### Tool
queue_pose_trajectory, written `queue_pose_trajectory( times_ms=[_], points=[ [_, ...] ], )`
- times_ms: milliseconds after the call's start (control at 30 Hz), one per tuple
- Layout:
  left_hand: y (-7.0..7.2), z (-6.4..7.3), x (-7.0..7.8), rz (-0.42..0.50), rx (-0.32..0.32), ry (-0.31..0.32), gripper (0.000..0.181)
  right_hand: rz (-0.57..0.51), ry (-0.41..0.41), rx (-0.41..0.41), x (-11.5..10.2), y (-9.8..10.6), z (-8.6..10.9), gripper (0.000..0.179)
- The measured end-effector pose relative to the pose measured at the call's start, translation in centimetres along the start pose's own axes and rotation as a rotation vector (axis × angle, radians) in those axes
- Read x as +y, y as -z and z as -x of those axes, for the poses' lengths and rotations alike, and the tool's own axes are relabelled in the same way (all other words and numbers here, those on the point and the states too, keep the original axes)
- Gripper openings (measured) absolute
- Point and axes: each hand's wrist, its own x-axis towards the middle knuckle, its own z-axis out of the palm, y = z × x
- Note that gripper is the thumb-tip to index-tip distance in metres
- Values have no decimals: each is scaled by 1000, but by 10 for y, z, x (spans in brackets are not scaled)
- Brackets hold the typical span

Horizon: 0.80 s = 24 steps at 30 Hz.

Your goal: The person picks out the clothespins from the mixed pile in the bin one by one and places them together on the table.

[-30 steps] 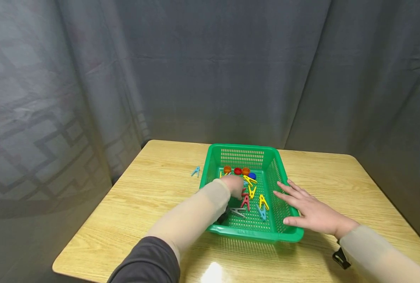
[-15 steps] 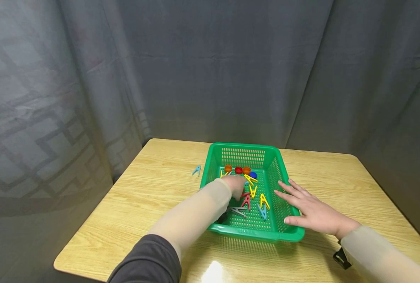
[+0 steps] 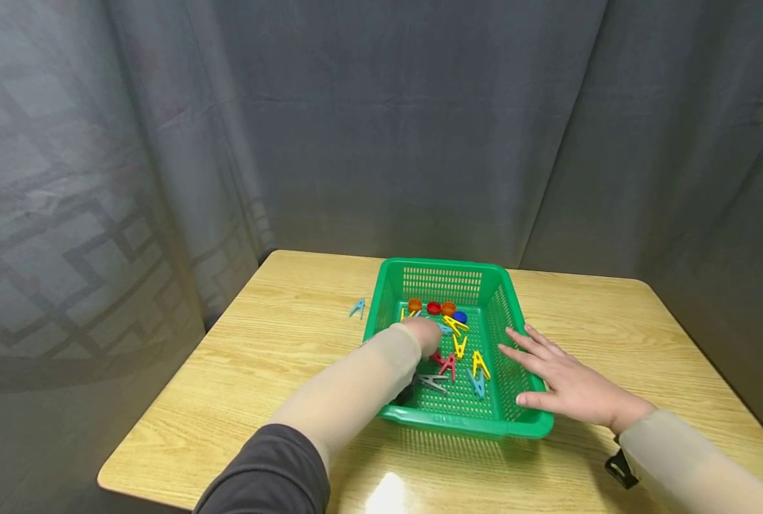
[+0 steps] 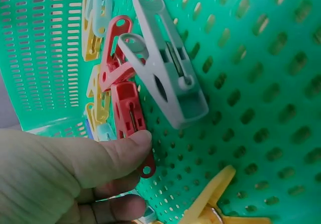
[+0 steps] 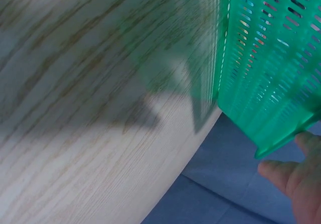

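Slid a little toward the near left of the green basket (image 3: 465,425) since half a second ago: one red clip (image 4: 129,101), with the left hand (image 3: 422,335) barely changed. Its thumb tip lies across that clip, fingers (image 4: 129,207) curled below; I can't tell whether they've clamped on it! A second red clip (image 4: 116,58) touches it, a gray clip (image 4: 170,68) right alongside. Over on the right, the right hand (image 3: 564,378) has fingers spread apart, touching the basket's rim. Further out, four round caps (image 3: 434,308) sit at the basket's far end, and a light blue clip (image 3: 357,308) rests outside, on the wooden surface (image 3: 272,357).
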Motion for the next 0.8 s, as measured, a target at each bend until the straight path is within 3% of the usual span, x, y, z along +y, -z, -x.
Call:
queue_pose_trajectory(
  times_ms=[100,300,500,700,800],
  points=[
    [0,-1,1,-29,9,-33,30,-1,-2,1,-1,0,0,71],
    [1,-2,3,7,61,-25,45,-2,-7,1,-1,0,1,71],
    [-1,0,2,-2,7,-46,59,-9,-13,-2,-2,1,0,71],
    [-1,-2,0,-42,-3,-81,19,-14,-21,-5,-2,2,0,71],
    [-1,-2,0,-49,-11,-91,14,-14,-21,-6,-2,1,0,71]
  ],
)
